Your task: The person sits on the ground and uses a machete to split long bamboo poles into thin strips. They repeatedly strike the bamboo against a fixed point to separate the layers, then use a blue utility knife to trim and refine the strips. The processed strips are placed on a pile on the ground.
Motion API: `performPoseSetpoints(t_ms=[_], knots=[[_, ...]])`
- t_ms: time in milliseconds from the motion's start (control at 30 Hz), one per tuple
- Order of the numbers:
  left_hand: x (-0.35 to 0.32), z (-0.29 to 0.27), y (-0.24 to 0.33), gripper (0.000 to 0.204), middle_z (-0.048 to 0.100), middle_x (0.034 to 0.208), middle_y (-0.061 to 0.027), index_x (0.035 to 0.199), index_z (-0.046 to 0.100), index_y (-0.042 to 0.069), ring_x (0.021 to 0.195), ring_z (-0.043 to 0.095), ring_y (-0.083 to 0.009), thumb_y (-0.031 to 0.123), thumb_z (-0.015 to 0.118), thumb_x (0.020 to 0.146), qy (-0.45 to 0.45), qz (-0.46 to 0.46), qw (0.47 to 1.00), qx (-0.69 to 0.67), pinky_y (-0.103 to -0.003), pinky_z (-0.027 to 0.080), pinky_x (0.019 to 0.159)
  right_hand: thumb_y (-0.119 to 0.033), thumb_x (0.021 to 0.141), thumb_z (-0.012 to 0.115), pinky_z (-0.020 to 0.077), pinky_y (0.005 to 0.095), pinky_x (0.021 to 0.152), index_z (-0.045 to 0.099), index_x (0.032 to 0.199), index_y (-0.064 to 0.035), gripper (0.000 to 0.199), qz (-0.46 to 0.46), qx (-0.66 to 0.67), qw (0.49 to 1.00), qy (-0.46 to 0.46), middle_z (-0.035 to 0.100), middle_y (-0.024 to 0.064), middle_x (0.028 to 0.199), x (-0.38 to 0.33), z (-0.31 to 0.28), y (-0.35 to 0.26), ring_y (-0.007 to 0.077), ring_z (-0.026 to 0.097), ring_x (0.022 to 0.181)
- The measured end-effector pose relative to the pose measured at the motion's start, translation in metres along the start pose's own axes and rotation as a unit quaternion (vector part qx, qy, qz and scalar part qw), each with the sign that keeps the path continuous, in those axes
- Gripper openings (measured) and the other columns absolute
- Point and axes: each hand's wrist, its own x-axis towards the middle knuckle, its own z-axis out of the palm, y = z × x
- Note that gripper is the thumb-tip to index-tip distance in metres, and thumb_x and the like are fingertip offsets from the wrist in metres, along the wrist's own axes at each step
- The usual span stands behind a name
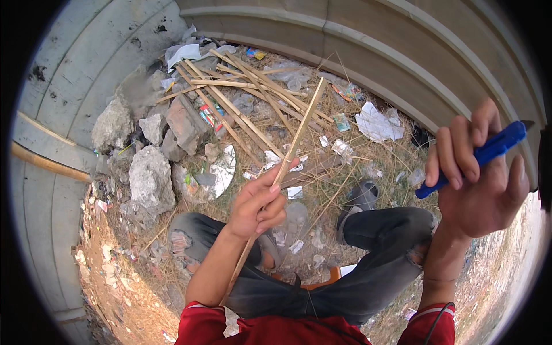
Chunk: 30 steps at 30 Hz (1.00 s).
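Observation:
My left hand (259,210) is closed around a long, thin wooden strip (305,123), which slants from beside my left forearm up past the middle of the view. At the right, my right hand (480,178) is raised with a blue box cutter (500,145) between its fingers. A short dark blade seems to show at the cutter's upper end. The two hands are well apart, and the cutter does not touch the strip. Farther off, a loose pile of similar wooden strips (244,123) lies crisscrossed on the ground.
Broken concrete chunks (150,178) lie at the left beside a reddish stone (187,123). White paper scraps (376,122), plastic litter and dry grass cover the ground. A corrugated wall (374,40) curves along the back. My bent legs (374,264) flank the near ground.

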Motion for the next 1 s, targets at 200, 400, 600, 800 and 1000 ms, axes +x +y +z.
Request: performPoseSetpoints(t_ms=[200,400,600,800,1000], knots=[[0.001,0.01,-0.007,0.052,0.027,0.053,0.0077,0.157,0.028,0.003,0.041,0.021,-0.0033,0.016,0.041,0.107,-0.006,-0.028,0.999,0.032,-0.021,0.024,0.042,-0.038,0.106,0.047,0.0426,0.0413,0.055,0.06,0.094,0.001,0.043,0.145,-0.495,0.852,-0.092,0.053,0.0136,0.062,0.021,-0.027,0.089,0.0246,0.052,0.057],[0.003,0.015,-0.016,0.053,0.027,0.053,0.0081,0.155,0.03,0.0,0.042,0.021,-0.002,0.015,0.046,0.106,0.025,-0.011,0.989,0.143,-0.021,0.023,0.043,-0.042,0.105,0.05,0.0427,0.0437,0.057,0.065,0.09,0.0036,0.051,0.13,-0.568,0.809,-0.07,0.054,0.0194,0.058,0.034,-0.035,0.098,0.0328,0.05,0.053],[0.003,0.011,-0.017,0.054,0.028,0.055,0.0085,0.155,0.032,0.002,0.044,0.023,-0.0015,0.014,0.049,0.105,0.025,-0.02,0.99,0.14,-0.022,0.022,0.044,-0.043,0.104,0.05,0.044,0.0448,0.057,0.067,0.091,0.004,0.052,0.149,-0.564,0.807,-0.093,0.057,0.0212,0.059,0.026,-0.027,0.101,0.0376,0.053,0.053],[0.001,0.011,-0.013,0.054,0.029,0.055,0.0085,0.155,0.033,0.003,0.044,0.024,-0.0022,0.011,0.05,0.104,0.029,-0.026,0.991,0.127,-0.023,0.021,0.044,-0.041,0.104,0.052,0.0465,0.0482,0.058,0.066,0.088,0.0038,0.05,0.15,-0.589,0.79,-0.08,0.059,0.0231,0.061,0.036,-0.021,0.102,0.0443,0.06,0.06],[-0.001,0.012,-0.011,0.054,0.028,0.054,0.0083,0.155,0.033,0.003,0.042,0.023,-0.0026,0.009,0.048,0.104,0.027,-0.027,0.992,0.12,-0.023,0.021,0.043,-0.041,0.104,0.05,0.0462,0.0483,0.057,0.065,0.087,0.004,0.05,0.129,-0.567,0.805,-0.118,0.058,0.024,0.059,0.012,-0.022,0.11,0.0439,0.061,0.06]])
